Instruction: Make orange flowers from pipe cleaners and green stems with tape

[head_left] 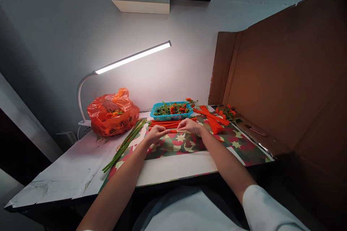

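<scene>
White worktop [67, 166], lit lamp [132, 57] behind. Near far edge, before blue basket [173, 117], slim pale stick [182, 131] meets orange piece [173, 131]. Left hand [154, 134] apparently pinches orange piece, right hand [188, 125] stick. Likely light; orange soft, crushable; stiffer stick gives better grip.

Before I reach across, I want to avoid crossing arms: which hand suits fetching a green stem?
Probably the left hand: the green stems lie on its side, farther from the right hand, which seems to pinch a pale stick.
</scene>
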`<control>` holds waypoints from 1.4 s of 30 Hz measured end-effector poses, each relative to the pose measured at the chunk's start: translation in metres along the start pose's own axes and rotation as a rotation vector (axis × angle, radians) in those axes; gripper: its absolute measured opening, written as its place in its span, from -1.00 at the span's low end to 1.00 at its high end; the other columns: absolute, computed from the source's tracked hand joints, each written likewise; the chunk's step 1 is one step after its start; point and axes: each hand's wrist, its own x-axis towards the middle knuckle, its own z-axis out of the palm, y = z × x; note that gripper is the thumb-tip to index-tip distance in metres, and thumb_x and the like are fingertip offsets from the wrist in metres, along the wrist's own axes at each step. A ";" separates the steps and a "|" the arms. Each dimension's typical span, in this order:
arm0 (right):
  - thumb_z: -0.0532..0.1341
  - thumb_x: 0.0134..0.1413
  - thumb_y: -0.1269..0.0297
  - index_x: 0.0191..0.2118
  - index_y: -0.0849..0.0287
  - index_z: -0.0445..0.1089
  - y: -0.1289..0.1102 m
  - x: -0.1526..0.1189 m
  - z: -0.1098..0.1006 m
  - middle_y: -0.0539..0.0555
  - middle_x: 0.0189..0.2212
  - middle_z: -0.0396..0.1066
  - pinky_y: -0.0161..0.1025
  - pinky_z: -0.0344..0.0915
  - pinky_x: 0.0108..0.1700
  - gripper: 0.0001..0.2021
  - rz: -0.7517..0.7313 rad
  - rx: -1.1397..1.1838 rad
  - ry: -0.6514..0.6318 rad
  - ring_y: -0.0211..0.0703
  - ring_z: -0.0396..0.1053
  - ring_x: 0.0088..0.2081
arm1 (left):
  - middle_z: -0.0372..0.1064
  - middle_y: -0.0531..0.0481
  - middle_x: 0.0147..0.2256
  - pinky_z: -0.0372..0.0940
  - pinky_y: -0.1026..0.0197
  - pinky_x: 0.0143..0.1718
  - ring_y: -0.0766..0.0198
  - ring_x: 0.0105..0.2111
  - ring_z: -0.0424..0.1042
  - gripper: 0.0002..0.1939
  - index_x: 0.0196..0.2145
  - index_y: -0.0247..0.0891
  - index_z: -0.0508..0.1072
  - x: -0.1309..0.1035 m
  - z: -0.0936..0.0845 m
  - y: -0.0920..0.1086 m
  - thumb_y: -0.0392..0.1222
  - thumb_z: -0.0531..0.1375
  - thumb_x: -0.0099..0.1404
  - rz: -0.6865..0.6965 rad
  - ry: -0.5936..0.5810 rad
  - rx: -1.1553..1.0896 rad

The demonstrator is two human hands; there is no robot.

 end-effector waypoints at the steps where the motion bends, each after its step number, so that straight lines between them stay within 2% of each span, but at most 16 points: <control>1: 0.39 -0.36 0.04 -0.49 0.29 0.52 0.001 0.000 0.001 0.04 -0.57 0.41 -0.32 0.12 -0.43 -0.64 -0.007 -0.040 -0.010 -0.29 0.24 -0.50 | -0.18 0.17 -0.68 -0.22 0.29 -0.59 0.45 -0.63 -0.16 -0.44 -0.73 -0.25 0.05 -0.001 -0.002 0.001 0.23 0.18 0.02 -0.011 -0.032 0.030; 4: 0.37 -0.28 0.09 -0.50 0.27 0.54 0.005 0.004 0.006 0.04 -0.59 0.42 -0.30 0.09 -0.39 -0.71 0.007 -0.214 0.043 -0.27 0.26 -0.49 | -0.19 0.17 -0.68 -0.24 0.28 -0.59 0.45 -0.63 -0.17 -0.44 -0.73 -0.25 0.06 -0.002 -0.004 0.002 0.24 0.19 0.00 -0.062 -0.035 0.167; 8: 0.30 -0.08 0.11 -0.48 0.14 0.56 0.010 0.009 0.014 0.03 -0.59 0.45 -0.19 0.02 -0.19 -0.79 0.017 -0.521 0.302 -0.20 0.30 -0.39 | -0.16 0.16 -0.70 -0.23 0.26 -0.59 0.43 -0.64 -0.15 -0.44 -0.73 -0.24 0.04 0.000 -0.003 0.002 0.25 0.15 0.03 -0.114 0.123 0.318; 11: 0.23 0.04 0.11 -0.46 0.05 0.55 0.010 0.011 0.021 0.03 -0.55 0.47 -0.13 -0.07 -0.12 -0.79 -0.011 -0.655 0.483 -0.12 0.28 -0.27 | -0.12 0.15 -0.72 -0.22 0.25 -0.59 0.42 -0.66 -0.12 -0.45 -0.73 -0.24 0.05 0.001 0.000 0.004 0.25 0.09 0.08 -0.136 0.199 0.383; 15: 0.14 0.16 0.13 -0.44 0.04 0.53 0.006 0.010 0.029 0.03 -0.48 0.49 -0.10 -0.14 -0.10 -0.73 -0.090 -0.787 0.632 -0.14 0.23 -0.25 | -0.09 0.14 -0.74 -0.19 0.25 -0.58 0.40 -0.67 -0.09 -0.45 -0.73 -0.23 0.06 0.002 0.004 0.009 0.26 0.06 0.09 -0.179 0.289 0.415; 18: 0.12 0.19 0.18 -0.44 0.09 0.50 0.001 0.009 0.034 0.04 -0.46 0.49 -0.10 -0.16 -0.10 -0.73 -0.107 -0.850 0.697 -0.14 0.23 -0.26 | -0.09 0.13 -0.74 -0.16 0.26 -0.58 0.39 -0.66 -0.08 -0.44 -0.74 -0.23 0.03 0.003 0.008 0.011 0.26 0.05 0.10 -0.178 0.395 0.394; 23: 0.11 0.17 0.26 -0.39 0.13 0.48 0.001 0.009 0.040 0.07 -0.43 0.49 -0.11 -0.16 -0.11 -0.78 -0.182 -0.858 0.651 -0.13 0.24 -0.27 | -0.08 0.12 -0.74 -0.13 0.26 -0.57 0.38 -0.65 -0.05 -0.45 -0.76 -0.23 0.04 0.003 0.011 0.009 0.24 0.07 0.10 -0.182 0.515 0.316; 28: 0.10 0.17 0.22 -0.36 0.11 0.50 0.004 0.010 0.043 0.08 -0.42 0.49 -0.12 -0.12 -0.10 -0.76 -0.202 -0.730 0.641 -0.14 0.24 -0.29 | -0.10 0.13 -0.74 -0.12 0.27 -0.58 0.40 -0.66 -0.05 -0.45 -0.76 -0.22 0.04 0.002 0.010 0.005 0.23 0.10 0.08 -0.206 0.535 0.220; 32: 0.11 0.12 0.15 -0.41 0.13 0.50 0.002 0.012 0.044 0.05 -0.50 0.43 -0.13 -0.03 -0.09 -0.73 -0.128 -0.532 0.652 -0.15 0.25 -0.30 | -0.12 0.15 -0.72 -0.13 0.29 -0.58 0.41 -0.65 -0.08 -0.46 -0.73 -0.23 0.05 0.002 0.008 0.003 0.24 0.08 0.09 -0.192 0.527 0.102; 34: 0.10 0.10 0.05 -0.43 0.15 0.50 0.001 0.013 0.042 0.05 -0.51 0.41 -0.18 0.07 -0.16 -0.66 -0.099 -0.322 0.579 -0.16 0.26 -0.33 | -0.15 0.15 -0.70 -0.15 0.30 -0.59 0.43 -0.64 -0.12 -0.46 -0.72 -0.23 0.02 0.002 0.006 0.003 0.23 0.08 0.09 -0.129 0.498 0.015; 37: 0.16 -0.03 -0.07 -0.46 0.22 0.51 0.000 0.013 0.032 0.06 -0.54 0.38 -0.25 0.13 -0.34 -0.58 -0.093 -0.040 0.375 -0.18 0.25 -0.41 | -0.15 0.15 -0.68 -0.18 0.30 -0.59 0.44 -0.63 -0.14 -0.47 -0.72 -0.23 0.03 0.000 0.003 0.005 0.21 0.09 0.09 -0.003 0.409 -0.047; 40: 0.32 -0.28 -0.06 -0.54 0.26 0.49 0.005 0.009 0.019 0.05 -0.60 0.37 -0.29 0.11 -0.43 -0.60 -0.089 -0.011 0.320 -0.23 0.24 -0.48 | -0.16 0.15 -0.68 -0.20 0.30 -0.59 0.45 -0.63 -0.14 -0.47 -0.73 -0.25 0.06 -0.002 -0.001 0.004 0.21 0.12 0.06 0.039 0.293 0.002; 42: 0.36 -0.36 -0.04 -0.56 0.28 0.49 0.009 0.006 0.012 0.06 -0.61 0.39 -0.30 0.11 -0.45 -0.60 -0.055 -0.039 0.296 -0.24 0.24 -0.51 | -0.16 0.16 -0.68 -0.22 0.30 -0.59 0.45 -0.63 -0.14 -0.47 -0.74 -0.26 0.07 -0.003 -0.002 0.002 0.20 0.14 0.05 0.026 0.214 0.053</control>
